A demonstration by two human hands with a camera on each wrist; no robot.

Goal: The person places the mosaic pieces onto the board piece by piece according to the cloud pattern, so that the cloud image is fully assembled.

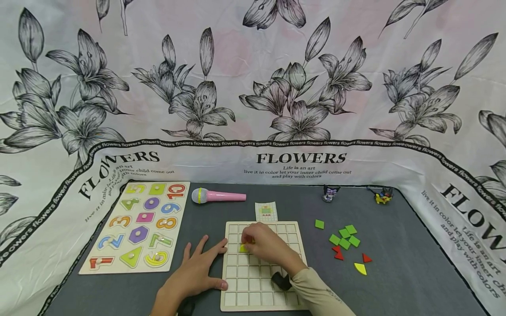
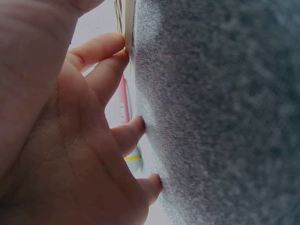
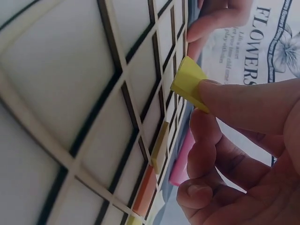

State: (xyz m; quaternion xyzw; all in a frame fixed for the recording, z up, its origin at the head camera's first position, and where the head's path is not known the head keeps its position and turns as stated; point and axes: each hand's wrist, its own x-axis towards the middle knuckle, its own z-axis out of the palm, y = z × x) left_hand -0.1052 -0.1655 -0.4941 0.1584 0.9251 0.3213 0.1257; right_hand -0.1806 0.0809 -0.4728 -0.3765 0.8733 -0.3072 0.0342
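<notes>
While the left hand (image 1: 193,274) lies flat, steadying the grid board (image 1: 262,303), the right hand (image 1: 265,245) pinches a yellow tile (image 3: 188,82) above an upper-left cell; best lowered level, edges aligned.

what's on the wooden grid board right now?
On the grid board: the right hand pinching a yellow piece, plus another yellow piece in a cell beside it. The left hand touches the board's left edge. Cells under the right hand and sleeve are hidden.
</notes>
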